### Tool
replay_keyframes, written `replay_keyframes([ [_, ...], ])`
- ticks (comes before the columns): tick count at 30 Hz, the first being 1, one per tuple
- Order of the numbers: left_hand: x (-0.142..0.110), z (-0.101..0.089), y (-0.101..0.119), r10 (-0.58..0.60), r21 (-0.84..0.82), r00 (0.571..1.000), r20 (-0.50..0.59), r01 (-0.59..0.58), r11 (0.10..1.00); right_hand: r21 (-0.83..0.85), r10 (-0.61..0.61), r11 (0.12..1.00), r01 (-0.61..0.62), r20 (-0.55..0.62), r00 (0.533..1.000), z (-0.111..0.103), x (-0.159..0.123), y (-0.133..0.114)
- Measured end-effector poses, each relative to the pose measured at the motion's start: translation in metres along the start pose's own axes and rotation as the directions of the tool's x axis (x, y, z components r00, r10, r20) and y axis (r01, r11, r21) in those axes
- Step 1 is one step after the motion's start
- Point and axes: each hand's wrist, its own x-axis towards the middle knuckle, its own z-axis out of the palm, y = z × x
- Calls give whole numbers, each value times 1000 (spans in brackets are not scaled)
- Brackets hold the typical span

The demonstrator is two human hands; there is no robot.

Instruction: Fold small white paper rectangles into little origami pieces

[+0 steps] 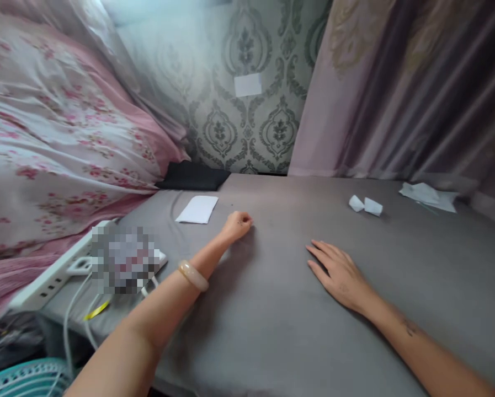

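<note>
Left hand (238, 225): curled over, fingers tucked out of my view, no object showing in it, though I can't tell how tight it is. Looks like it's just resting on the knuckle side.
Right hand (339, 273): open and flat, palm down, fingers spread a bit and pointing up-left, holding nothing.
Paper sheet (196, 209): white, lying flat just past the left hand, not touching it, long axis running away from me and leaning left.
Paper bits (365, 205): two small folded white pieces, nearest thing ahead of the right hand but well apart, lying end to end.
Surface: gray sheet (437, 286), both hands and the paper lying on it.
Far right: crumpled paper (429, 197) pushed up near the curtain (408, 82).
Left side: bangle (193, 274) on the left wrist, power strip (52, 273) with cords, blurred object (125, 259) I can't make out, pink floral bedding (52, 149) heaped up.
Back: damask wallpaper (247, 132), black pad (193, 175) at its foot.
</note>
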Motion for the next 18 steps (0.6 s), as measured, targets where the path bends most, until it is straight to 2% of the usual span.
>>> replay_keyframes([
  [3,14,-33,-30,-97,81,982,-162,112,990,-13,2,1000,-3,-24,1000,3,1,1],
  [5,23,-53,-47,-158,117,953,-258,193,974,-21,-5,1000,4,-42,999,5,2,1],
  [8,35,-80,-66,-258,157,905,-338,325,933,-41,-14,999,12,-50,999,7,3,3],
  [12,45,-100,-80,-369,211,873,-319,445,871,-51,-16,999,14,-54,998,9,3,5],
  [18,51,-108,-87,-435,275,884,-171,467,840,-33,-22,999,20,-57,998,11,3,7],
])
